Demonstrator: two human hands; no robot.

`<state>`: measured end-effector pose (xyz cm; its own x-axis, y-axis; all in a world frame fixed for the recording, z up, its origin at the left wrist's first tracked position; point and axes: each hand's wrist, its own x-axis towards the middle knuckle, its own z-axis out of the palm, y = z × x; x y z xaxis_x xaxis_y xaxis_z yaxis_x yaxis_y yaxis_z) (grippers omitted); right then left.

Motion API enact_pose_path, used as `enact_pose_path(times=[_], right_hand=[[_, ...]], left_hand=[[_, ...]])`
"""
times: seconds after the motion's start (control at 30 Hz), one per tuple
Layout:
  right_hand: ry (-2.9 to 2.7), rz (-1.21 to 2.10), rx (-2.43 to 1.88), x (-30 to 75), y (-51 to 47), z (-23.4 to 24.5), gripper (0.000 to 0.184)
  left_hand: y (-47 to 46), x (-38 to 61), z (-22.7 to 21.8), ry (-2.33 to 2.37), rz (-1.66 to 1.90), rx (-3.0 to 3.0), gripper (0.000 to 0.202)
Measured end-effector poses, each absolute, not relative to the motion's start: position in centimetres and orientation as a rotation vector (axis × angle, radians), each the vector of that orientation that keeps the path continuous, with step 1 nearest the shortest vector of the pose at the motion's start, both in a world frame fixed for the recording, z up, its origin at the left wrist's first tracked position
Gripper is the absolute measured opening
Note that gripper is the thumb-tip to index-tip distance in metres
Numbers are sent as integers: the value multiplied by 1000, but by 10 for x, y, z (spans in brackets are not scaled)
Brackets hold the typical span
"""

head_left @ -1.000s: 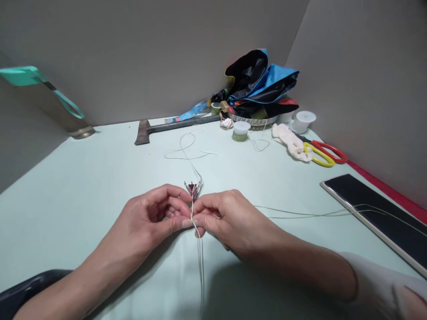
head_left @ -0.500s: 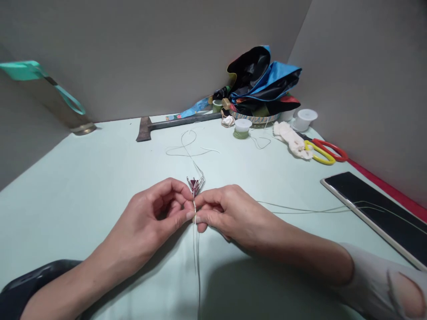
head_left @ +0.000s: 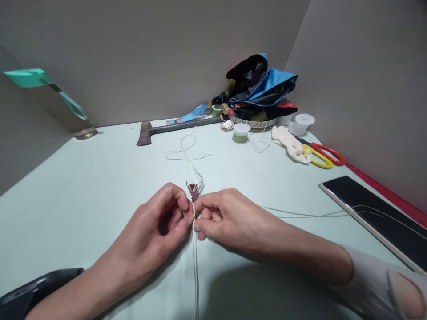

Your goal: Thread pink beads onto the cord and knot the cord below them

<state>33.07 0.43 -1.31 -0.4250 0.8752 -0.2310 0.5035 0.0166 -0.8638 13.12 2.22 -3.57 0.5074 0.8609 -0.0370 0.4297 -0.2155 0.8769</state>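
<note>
Left hand [head_left: 153,226] has rolled inward since the earlier frame, its fingers curling tighter toward the palm, while right hand [head_left: 230,218] stays close against it. Both grips are closed and meet at the middle, pinching doubled white cords [head_left: 196,275] between fingertips and thumbs. Just far of the grips sits a small dark red triangular piece [head_left: 192,190], framed by pale wire and pointing near. Its long axis runs near to far with the cords, and neither hand is clearly nearer. The cords hang toward the person and also rise beyond the piece into a loose loop [head_left: 187,151] on the pale green surface [head_left: 83,191]. A thin cord [head_left: 300,213] leads right from the right hand across a dark tablet [head_left: 373,213]. Farther off lie a dark metal hand tool [head_left: 145,133], a green-threaded spool [head_left: 241,132], a white cloth [head_left: 289,149], red-and-yellow scissors [head_left: 322,155], and a bundle of blue and black fabric [head_left: 260,84].
</note>
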Motion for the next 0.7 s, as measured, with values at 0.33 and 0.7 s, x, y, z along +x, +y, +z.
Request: enact_pose_path(times=[0.33,0.7], right_hand=[[-2218,916,-1606,327,-6,-14,16],[-2347,597,-1377,335,-12,-26,13]], left_hand=[[18,128,-34,1117,574,1939,8],[26,131,-33,1028,669,1811,13]])
